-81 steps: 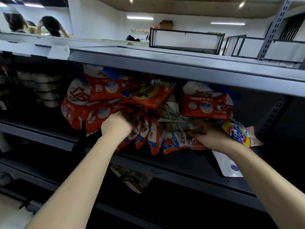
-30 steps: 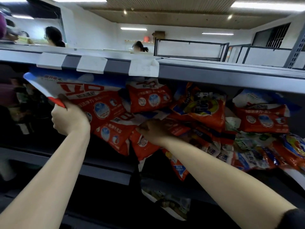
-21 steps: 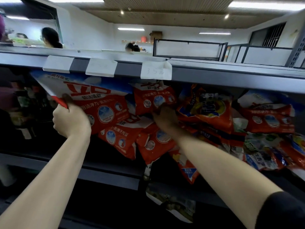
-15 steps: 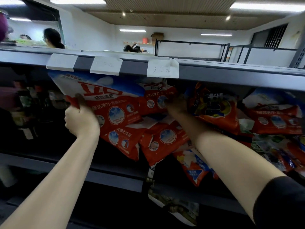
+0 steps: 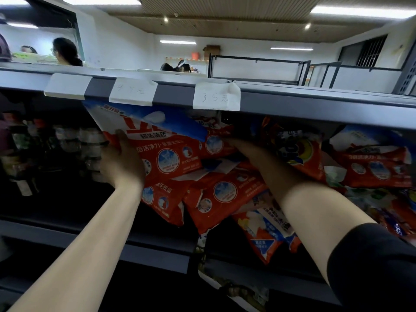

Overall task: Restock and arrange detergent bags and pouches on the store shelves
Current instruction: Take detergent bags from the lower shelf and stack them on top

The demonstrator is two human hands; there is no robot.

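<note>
Head view, read from the left: dark bottles [image 5: 24, 154] stand at the far left of the shelf [image 5: 144, 248], just beside the left hand [image 5: 122, 163]. That hand grips the large red and white detergent bag [image 5: 157, 140] by its lower left edge, thumb laid over the front face and fingers curled behind it, out of sight. The bag stands tilted, its long axis running from upper left down to lower right, its top corner tucked under the upper shelf edge [image 5: 292, 106] and its paper price tags [image 5: 216, 99]. The bag lies right of and above the left hand, so judging from this, the left hand is the one to steer it upright or back.

Further right, the right hand [image 5: 238, 146] reaches deep among the heaped red pouches [image 5: 225, 194], behind the big bag's right edge. Its fingers are lost in shadow, so I cannot tell how wide they are or what they hold. At far right an orange pouch [image 5: 299, 152] and another red bag [image 5: 371, 165] lean in the pile, some pouches hanging over the shelf lip.
</note>
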